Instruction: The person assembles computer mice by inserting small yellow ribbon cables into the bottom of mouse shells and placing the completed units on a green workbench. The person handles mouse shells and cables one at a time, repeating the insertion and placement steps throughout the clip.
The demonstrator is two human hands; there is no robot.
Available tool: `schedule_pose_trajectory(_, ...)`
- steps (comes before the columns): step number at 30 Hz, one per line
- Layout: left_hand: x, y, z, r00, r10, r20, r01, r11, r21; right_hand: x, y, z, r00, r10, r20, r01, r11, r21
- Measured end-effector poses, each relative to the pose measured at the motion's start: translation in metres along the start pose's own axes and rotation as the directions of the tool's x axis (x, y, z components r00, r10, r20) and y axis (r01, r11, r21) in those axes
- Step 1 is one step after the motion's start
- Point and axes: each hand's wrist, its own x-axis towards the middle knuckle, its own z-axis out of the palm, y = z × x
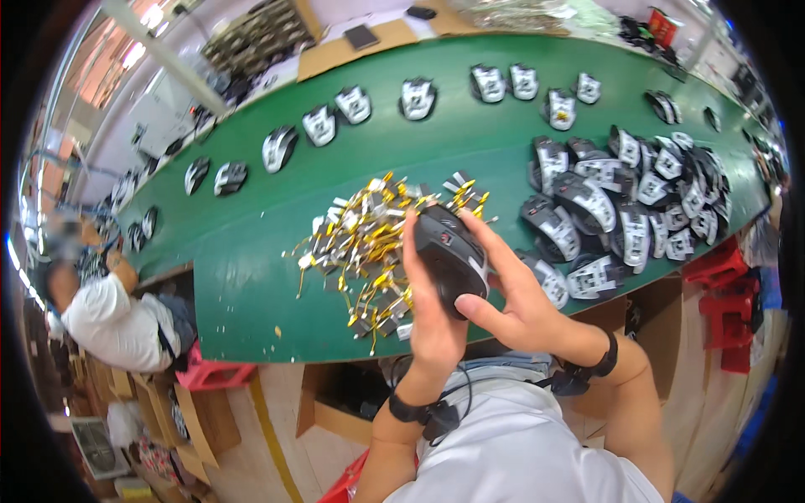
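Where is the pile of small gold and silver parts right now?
In the head view, the pile of parts lies on the green belt, just left of both hands, which hold a black mouse.

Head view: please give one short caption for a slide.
Both hands hold a black device shell above a green belt strewn with gold-taped parts.

Small-parts heap (369, 243) lies left of the shell pile (629, 210) on the belt (251, 277).

One black mouse shell (450, 256) sits up in two hands, left hand (434, 323) and right hand (521, 306). Beyond the gold-tabbed parts pile (377, 243), about sixteen single shells (417, 98) line the green belt (251, 277). Right of that pile, the shell heap (629, 210) is too tangled to count.
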Motion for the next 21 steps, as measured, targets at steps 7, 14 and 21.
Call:
schedule_pose_trajectory(7, 0.043, 0.037, 0.009, 0.892, -0.398, 0.216, 0.287, 0.866, 0.41, 0.093, 0.015, -0.211, 0.975, 0.052, -0.216, -0.186, 0.721, -0.667)
schedule_pose_trajectory(14, 0.141, 0.038, 0.069, 0.687, -0.514, 0.514, 0.033, 0.729, 0.684, 0.114, 0.104, -0.418, 0.626, 0.278, -0.728, -0.774, 0.109, -0.624)
schedule_pose_trajectory(21, 0.259, -0.082, 0.13, 0.667, -0.556, 0.497, -0.325, 0.383, 0.865, 0.098, 0.099, -0.47, 0.683, 0.461, -0.566, -0.648, 0.026, -0.761)
